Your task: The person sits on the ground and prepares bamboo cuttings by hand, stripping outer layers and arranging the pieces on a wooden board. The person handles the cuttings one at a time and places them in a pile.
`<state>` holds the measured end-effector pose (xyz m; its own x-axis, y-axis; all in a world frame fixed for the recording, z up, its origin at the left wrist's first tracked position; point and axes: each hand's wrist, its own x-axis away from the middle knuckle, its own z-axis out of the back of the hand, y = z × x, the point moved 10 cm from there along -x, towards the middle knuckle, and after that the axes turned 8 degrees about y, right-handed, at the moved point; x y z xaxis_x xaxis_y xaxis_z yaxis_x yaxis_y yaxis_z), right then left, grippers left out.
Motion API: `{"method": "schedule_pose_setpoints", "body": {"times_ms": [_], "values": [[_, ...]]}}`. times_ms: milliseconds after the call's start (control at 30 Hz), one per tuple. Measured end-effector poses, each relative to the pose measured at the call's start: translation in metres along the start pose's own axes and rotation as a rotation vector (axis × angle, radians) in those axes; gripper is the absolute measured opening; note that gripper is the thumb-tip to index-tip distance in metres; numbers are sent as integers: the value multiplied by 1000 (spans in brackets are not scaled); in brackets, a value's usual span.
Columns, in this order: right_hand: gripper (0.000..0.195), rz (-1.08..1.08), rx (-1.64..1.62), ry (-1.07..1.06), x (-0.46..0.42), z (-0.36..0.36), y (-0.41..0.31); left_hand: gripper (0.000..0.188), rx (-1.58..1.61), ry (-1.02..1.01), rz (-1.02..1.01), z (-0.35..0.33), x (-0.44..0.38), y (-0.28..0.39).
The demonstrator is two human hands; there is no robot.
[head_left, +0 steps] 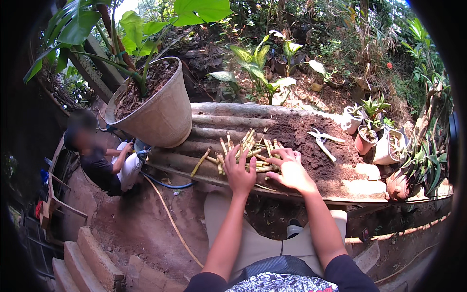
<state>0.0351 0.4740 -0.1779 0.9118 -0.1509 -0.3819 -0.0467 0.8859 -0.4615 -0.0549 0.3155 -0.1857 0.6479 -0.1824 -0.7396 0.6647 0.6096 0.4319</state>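
A pile of cut plant stem pieces (261, 168), yellow-green with brown joints, lies on a corrugated table top (204, 120). My left hand (239, 171) rests with spread fingers on the pile's left and front side. On its right side, my right hand (290, 169) touches the pieces, fingers apart and slightly bent. Whether either hand grips a piece cannot be told, as the fingertips partly cover the stems. One loose stem piece (200, 162) lies left of the pile. Dark soil (303, 133) is heaped to the right, with pruning shears (323, 140) lying open on it.
A large pot (157, 106) with a broad-leaved plant stands at the table's left. Small potted plants, among them a reddish pot (365, 140), line the right end. A seated person (100, 157) is at the left, near a blue hose (171, 185). Concrete steps (91, 255) are lower left.
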Motion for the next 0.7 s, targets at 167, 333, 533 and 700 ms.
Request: {"method": "schedule_pose_setpoints", "body": {"times_ms": [167,333,533,700], "values": [[37,-171,-11,350,17,20,23,35,12,-11,-26,0,-1,5],[25,-247,58,557,34,52,56,33,-39,-35,-80,-3,4,6],[13,-221,46,594,58,53,60,32,-1,-283,-320,-15,10,47],[16,-199,108,580,61,52,49,26,42,-381,-285,-23,11,37]]}}
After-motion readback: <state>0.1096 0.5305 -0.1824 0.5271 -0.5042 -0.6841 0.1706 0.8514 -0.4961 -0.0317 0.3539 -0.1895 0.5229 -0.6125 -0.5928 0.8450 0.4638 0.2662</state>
